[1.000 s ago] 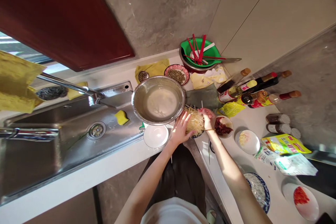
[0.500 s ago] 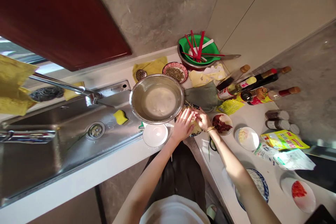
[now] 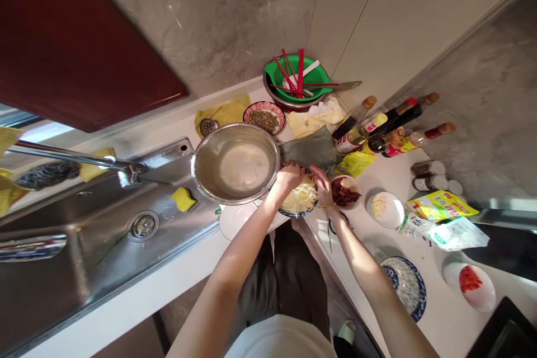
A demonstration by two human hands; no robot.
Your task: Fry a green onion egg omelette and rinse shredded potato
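Pale shreds (image 3: pixel 300 198) are already cut and heaped in a blue-rimmed plate (image 3: pixel 289 213), at four o'clock from the steel basin (image 3: pixel 206 165). It is flanked at eleven by the left hand (image 3: pixel 289 178), fingers curled, and at two by the right hand (image 3: pixel 322 187), fingers straighter; whether anything is pinched cannot be told, nor whether shreds are left in the cloudy water (image 3: pixel 245 168).

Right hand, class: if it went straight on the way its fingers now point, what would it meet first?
Probably the flat grey-green sheet beyond the blue-rimmed plate. Depth is unclear, so the right hand might brush the plate's far rim first.
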